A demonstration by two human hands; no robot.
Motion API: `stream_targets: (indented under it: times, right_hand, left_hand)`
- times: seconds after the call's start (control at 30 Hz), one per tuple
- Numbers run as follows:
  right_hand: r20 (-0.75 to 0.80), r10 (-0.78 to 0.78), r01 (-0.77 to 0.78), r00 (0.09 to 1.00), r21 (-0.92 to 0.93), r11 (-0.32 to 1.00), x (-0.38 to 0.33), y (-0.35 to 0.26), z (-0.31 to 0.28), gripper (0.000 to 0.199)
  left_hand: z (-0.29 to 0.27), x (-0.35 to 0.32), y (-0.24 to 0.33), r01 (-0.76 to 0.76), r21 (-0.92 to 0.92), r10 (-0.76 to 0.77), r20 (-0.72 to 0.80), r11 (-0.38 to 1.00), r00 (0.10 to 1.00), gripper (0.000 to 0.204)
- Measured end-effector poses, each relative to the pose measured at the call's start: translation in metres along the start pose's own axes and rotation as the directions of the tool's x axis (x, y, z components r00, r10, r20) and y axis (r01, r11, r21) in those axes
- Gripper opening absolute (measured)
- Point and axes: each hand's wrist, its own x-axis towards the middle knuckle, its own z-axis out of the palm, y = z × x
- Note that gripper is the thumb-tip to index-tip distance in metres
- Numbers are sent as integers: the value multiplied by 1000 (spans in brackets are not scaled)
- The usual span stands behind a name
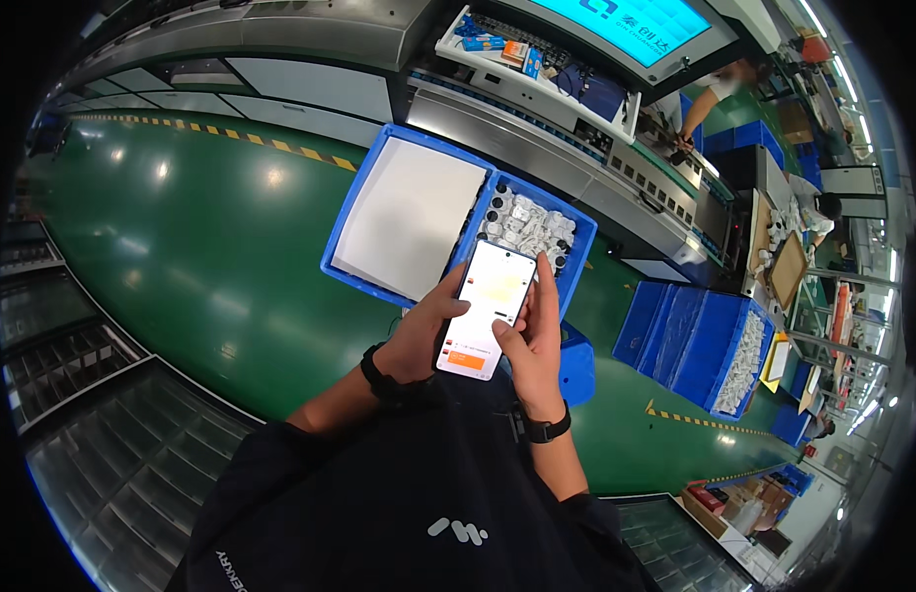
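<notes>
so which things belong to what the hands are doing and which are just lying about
In use:
phone, in left hand and right hand

Lying about:
blue bin of white parts
blue bin with white sheet
white tray of small boxes

We note a glossy green floor (201,257) with light reflections before the long grey machine (320,44), yellow-black striped tape (280,146) near its base, and white tube lights (845,81) to its right.

A slim, dark-edged smartphone (485,308) is held upright in portrait, its top slanting rightward, between the left hand (421,331) and the right hand (539,345). Its lit screen faces the wearer, mostly white with an orange block near the bottom.
</notes>
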Motion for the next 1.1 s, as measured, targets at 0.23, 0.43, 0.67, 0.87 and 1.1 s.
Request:
stream_targets:
  times: [0.23, 0.43, 0.67, 0.87, 1.1]
  right_hand:
    - [26, -3, 3, 1000, 12, 1000, 1, 3, -4, 92]
    - [19, 9, -9, 1000, -2, 1000, 1, 4, -4, 92]
    - [24, 1, -1, 1000, -1, 1000, 1, 5, -4, 92]
    - [26, 0, 0, 1000, -6, 1000, 0, 4, -2, 92]
    - [26, -4, 4, 1000, -4, 1000, -3, 7, -1, 92]
  left_hand:
    - [-3, 3, 1, 3, 11, -3, 37, 1000, 999, 73]
    - [0, 2, 3, 18, 23, -17, -11, 1000, 1000, 73]
    - [-6, 3, 0, 10, 15, -10, 13, 1000, 1000, 73]
    - [-3, 1, 2, 10, 11, -10, 14, 1000, 1000, 72]
    - [-6, -1, -1, 11, 22, -11, 22, 1000, 1000, 71]
